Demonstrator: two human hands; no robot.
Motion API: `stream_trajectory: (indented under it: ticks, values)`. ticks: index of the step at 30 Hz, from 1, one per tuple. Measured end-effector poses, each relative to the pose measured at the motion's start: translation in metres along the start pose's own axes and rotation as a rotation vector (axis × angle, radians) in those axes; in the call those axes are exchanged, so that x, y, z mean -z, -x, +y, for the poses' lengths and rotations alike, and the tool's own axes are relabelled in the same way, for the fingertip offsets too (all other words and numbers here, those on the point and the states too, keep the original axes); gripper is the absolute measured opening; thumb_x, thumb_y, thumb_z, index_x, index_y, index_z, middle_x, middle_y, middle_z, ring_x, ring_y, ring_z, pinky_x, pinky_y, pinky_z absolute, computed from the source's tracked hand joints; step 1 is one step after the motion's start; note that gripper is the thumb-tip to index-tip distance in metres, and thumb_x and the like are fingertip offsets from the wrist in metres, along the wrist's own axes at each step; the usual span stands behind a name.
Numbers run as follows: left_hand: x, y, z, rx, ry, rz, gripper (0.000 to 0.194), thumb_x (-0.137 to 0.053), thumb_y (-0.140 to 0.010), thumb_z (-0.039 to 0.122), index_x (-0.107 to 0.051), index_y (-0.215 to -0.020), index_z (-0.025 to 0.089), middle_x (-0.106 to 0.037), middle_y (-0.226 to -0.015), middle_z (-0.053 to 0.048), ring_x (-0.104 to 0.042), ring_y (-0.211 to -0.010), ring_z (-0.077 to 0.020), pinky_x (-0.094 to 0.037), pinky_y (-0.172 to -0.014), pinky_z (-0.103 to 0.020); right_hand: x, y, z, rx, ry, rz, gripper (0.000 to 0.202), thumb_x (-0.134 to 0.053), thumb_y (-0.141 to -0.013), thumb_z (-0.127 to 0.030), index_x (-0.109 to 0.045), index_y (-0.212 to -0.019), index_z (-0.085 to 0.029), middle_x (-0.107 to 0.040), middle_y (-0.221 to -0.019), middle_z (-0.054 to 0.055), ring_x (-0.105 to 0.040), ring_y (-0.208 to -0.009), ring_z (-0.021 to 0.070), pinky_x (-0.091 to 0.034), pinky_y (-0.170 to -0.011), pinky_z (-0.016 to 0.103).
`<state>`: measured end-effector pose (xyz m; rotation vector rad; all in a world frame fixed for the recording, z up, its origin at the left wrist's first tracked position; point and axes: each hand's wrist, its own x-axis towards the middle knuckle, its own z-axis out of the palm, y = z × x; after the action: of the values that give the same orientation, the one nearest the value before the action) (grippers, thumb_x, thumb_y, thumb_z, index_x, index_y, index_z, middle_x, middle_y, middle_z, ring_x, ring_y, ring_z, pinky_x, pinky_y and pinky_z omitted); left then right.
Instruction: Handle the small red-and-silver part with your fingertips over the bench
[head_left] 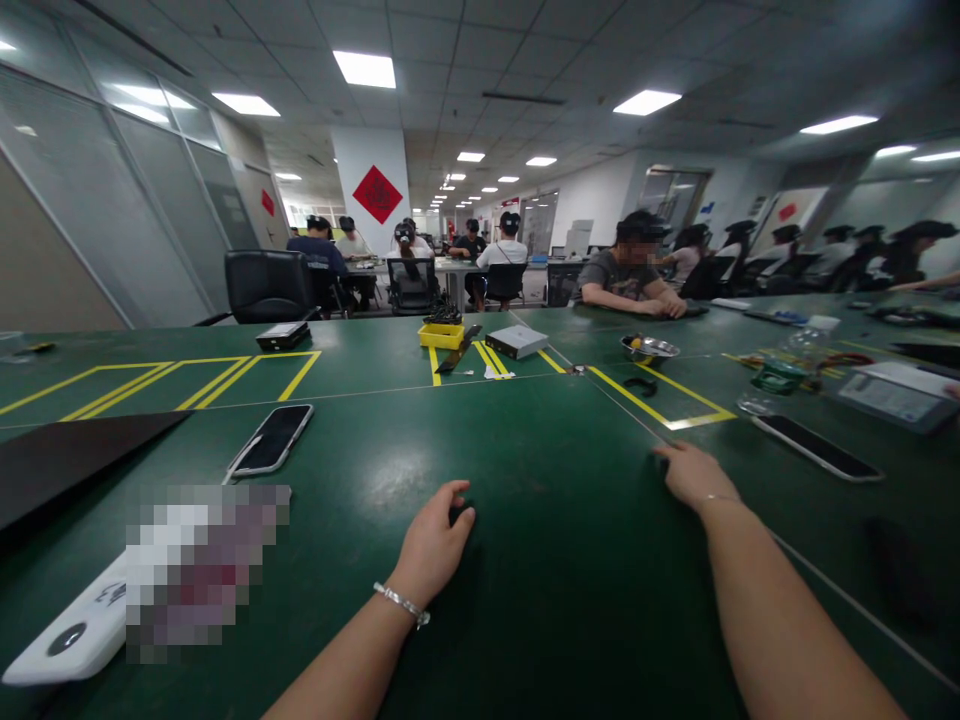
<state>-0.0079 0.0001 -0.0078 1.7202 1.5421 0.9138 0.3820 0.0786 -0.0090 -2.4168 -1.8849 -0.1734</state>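
My left hand point(436, 538) rests low over the green table point(540, 470), its thumb and index finger apart with nothing between them. It wears a silver bracelet point(403, 604). My right hand point(696, 476) lies on the table near a seam, fingers loosely bent to the left and nothing visible in them. A thin bracelet circles that wrist. Beyond the right hand is a yellow tape outline point(631, 397) with a black curved item point(640, 386) in it. A phone point(274, 438) with a white cable lies beyond my left hand, to the left.
A white object point(71, 640), partly blurred out, lies at left beside a dark panel point(67, 460). Farther back are a yellow bin point(441, 335), a grey box point(517, 342) and a metal bowl point(651, 349). Right are another phone point(817, 447) and a bottle point(780, 375). A person sits opposite.
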Motion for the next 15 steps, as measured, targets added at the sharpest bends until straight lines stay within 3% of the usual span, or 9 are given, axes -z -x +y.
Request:
stream_trajectory:
  ticks: [5,10,15]
  values:
    - [0.0013,0.0012,0.0010,-0.003,-0.030,-0.011,0.038,-0.043,-0.072,0.035,-0.048,-0.108,0.024,-0.059,-0.097,-0.005,-0.054,-0.091,-0.0188,-0.039,-0.078,-0.033,-0.0008,-0.0001,0.0055,-0.122,-0.110,-0.075,0.043,-0.036,-0.066,-0.008,-0.059,-0.101,-0.020,-0.054,-0.108,0.014,-0.053,-0.092,0.0252,-0.040,-0.075,0.035]
    - [0.0024,0.0022,0.0049,0.002,-0.042,-0.019,0.037,-0.044,-0.072,0.034,-0.049,-0.107,0.023,-0.058,-0.098,-0.006,-0.054,-0.091,-0.0194,-0.039,-0.078,-0.034,0.0022,0.0030,0.0095,-0.264,-0.146,-0.018,0.039,-0.037,-0.068,-0.013,-0.058,-0.100,-0.017,-0.057,-0.100,0.016,-0.054,-0.087,0.0288,-0.041,-0.067,0.036]
    - [0.0002,0.0004,0.0029,-0.017,-0.047,-0.021,0.036,-0.044,-0.072,0.032,-0.049,-0.107,0.022,-0.058,-0.098,-0.006,-0.054,-0.091,-0.0175,-0.038,-0.080,-0.031,-0.0001,0.0052,0.0124,-0.307,-0.163,0.056,0.037,-0.034,-0.070,-0.014,-0.055,-0.101,-0.017,-0.056,-0.099,0.017,-0.052,-0.086,0.0298,-0.040,-0.064,0.036]
